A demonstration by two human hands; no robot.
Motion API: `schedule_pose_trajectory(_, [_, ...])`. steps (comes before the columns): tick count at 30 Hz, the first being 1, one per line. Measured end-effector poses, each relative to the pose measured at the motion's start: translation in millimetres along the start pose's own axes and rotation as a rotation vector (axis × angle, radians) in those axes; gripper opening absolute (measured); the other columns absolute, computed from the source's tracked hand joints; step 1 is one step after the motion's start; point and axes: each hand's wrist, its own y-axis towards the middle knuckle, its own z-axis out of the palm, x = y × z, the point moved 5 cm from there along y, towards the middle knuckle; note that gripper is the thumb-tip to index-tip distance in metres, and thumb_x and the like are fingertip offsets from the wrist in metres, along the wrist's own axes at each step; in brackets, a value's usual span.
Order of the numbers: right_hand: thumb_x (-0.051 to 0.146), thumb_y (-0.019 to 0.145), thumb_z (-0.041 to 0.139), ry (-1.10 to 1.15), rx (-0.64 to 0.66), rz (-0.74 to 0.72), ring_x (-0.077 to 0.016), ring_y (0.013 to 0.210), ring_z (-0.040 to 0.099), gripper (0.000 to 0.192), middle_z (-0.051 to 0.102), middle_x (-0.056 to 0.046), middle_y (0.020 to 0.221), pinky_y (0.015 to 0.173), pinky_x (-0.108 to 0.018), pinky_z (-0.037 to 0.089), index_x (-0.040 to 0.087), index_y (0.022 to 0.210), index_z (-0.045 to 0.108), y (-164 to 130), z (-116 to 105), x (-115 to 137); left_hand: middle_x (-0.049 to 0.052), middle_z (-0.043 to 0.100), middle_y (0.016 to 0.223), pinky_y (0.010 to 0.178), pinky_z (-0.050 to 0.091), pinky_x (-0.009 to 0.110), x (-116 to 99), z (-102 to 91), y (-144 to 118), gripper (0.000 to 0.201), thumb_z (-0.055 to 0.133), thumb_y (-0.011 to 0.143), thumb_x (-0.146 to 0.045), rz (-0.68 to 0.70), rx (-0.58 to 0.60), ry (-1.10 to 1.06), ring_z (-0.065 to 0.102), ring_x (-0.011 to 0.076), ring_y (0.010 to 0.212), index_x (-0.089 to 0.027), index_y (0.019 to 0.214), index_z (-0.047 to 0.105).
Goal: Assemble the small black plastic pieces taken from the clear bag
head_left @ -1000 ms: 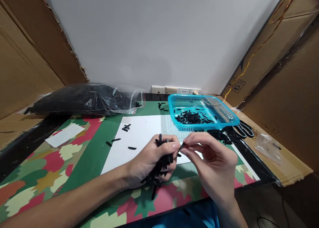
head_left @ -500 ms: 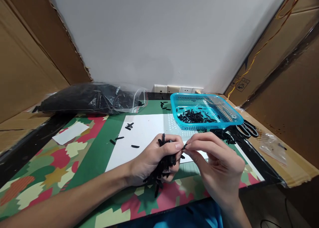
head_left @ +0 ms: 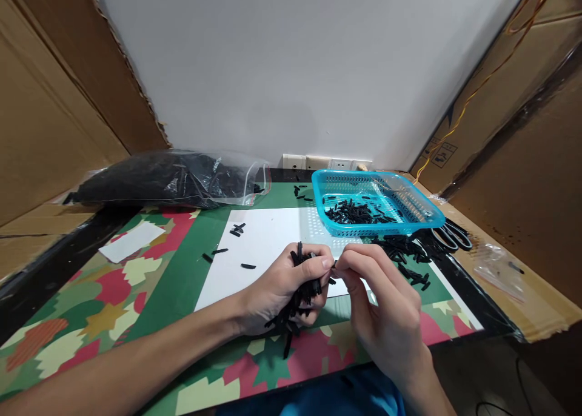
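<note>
- Black strips [head_left: 291, 316] bunch in the left hand [head_left: 291, 279], its fingers curled round them, near the table's [head_left: 173, 288] front edge.
- The right hand [head_left: 386, 295] pinches a single strip [head_left: 335, 264] beside the left thumb.
- White paper [head_left: 273, 228] stretches beyond, with space left of the blue basket's [head_left: 382, 228] rim.

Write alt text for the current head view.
The left hand grips a bunch of small, black, narrow strips while the right hand pinches one beside it. Beyond are a blue perforated plastic basket holding more strips and, left, a filled clear plastic zip bag.
</note>
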Motion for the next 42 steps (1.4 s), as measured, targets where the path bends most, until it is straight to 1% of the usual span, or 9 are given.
schedule_pose_trajectory(3, [-0.003,0.104,0.045,0.021,0.023,0.028,-0.0166,0.092,0.062,0.031,0.061,-0.005,0.101,0.079,-0.028,0.054,0.024,0.111,0.058,2,3,-1,-0.007,0.048,0.056,0.039,0.039,0.014,1,-1.5,1,0.038,0.074,0.094,-0.043,0.005,0.001,0.019,0.038,0.0046,0.044,-0.018,0.076,0.053])
schedule_pose_trajectory(6, [0.0,0.105,0.043,0.052,0.043,0.071,-0.0162,0.088,0.059,0.027,0.057,-0.003,0.098,0.077,-0.028,0.051,0.024,0.106,0.055,3,4,-3,-0.006,0.047,0.056,0.039,0.041,0.015,1,-1.9,2,0.038,0.075,0.094,-0.043,0.007,0.002,0.034,0.04,0.0053,0.045,-0.018,0.075,0.054])
schedule_pose_trajectory(12, [0.002,0.105,0.045,0.149,0.05,0.177,-0.0169,0.09,0.056,0.023,0.054,-0.003,0.098,0.077,-0.029,0.049,0.023,0.101,0.051,0,6,-7,-0.006,0.048,0.058,0.039,0.042,0.016,0,-1.2,1,0.038,0.078,0.091,-0.043,0.026,-0.009,0.047,0.044,0.0064,0.045,-0.017,0.074,0.056])
schedule_pose_trajectory(19, [0.005,0.105,0.05,0.245,0.015,0.244,-0.0187,0.091,0.059,0.02,0.057,-0.004,0.099,0.08,-0.032,0.05,0.024,0.101,0.055,-4,5,-8,-0.006,0.047,0.056,0.041,0.044,0.017,-2,-0.9,-2,0.038,0.073,0.095,-0.045,0.035,0.007,0.138,0.046,0.007,0.046,-0.017,0.074,0.057])
schedule_pose_trajectory(25, [0.008,0.105,0.054,0.268,0.02,0.282,-0.0196,0.094,0.06,0.017,0.06,-0.005,0.101,0.08,-0.032,0.051,0.024,0.099,0.057,-5,1,-6,-0.005,0.052,0.06,0.041,0.045,0.017,-3,-0.3,-3,0.038,0.075,0.093,-0.047,0.072,-0.016,0.18,0.048,0.007,0.046,-0.017,0.077,0.059])
schedule_pose_trajectory(30, [0.011,0.104,0.058,0.345,0.031,0.328,-0.0205,0.1,0.065,0.014,0.064,-0.006,0.106,0.084,-0.032,0.056,0.024,0.098,0.061,-4,-1,-8,-0.005,0.053,0.055,0.04,0.044,0.017,-2,-0.8,0,0.039,0.072,0.096,-0.046,0.083,-0.009,0.135,0.044,0.0056,0.041,-0.017,0.076,0.057])
schedule_pose_trajectory(35, [0.013,0.103,0.061,0.393,0.013,0.358,-0.0216,0.113,0.068,0.014,0.069,-0.008,0.124,0.09,-0.03,0.059,0.023,0.095,0.064,-4,-1,-7,-0.006,0.049,0.051,0.039,0.04,0.014,-8,-0.8,1,0.034,0.07,0.097,-0.039,0.128,-0.027,0.001,0.037,0.0039,0.04,-0.017,0.075,0.056])
schedule_pose_trajectory(40, [0.012,0.103,0.062,0.415,-0.082,0.399,-0.0189,0.106,0.072,0.014,0.073,-0.006,0.114,0.088,-0.028,0.061,0.024,0.095,0.064,-5,1,-12,-0.007,0.048,0.051,0.039,0.039,0.013,-10,2.3,1,0.033,0.069,0.098,-0.038,0.122,-0.009,-0.019,0.035,0.0036,0.04,-0.017,0.076,0.056])
schedule_pose_trajectory(42, [0.011,0.104,0.061,0.364,-0.099,0.369,-0.0185,0.106,0.072,0.014,0.072,-0.005,0.113,0.088,-0.028,0.061,0.024,0.097,0.064,-5,-1,-14,-0.007,0.048,0.052,0.039,0.039,0.013,-9,2.6,1,0.034,0.071,0.097,-0.038,0.112,-0.027,-0.006,0.036,0.0037,0.04,-0.017,0.076,0.056])
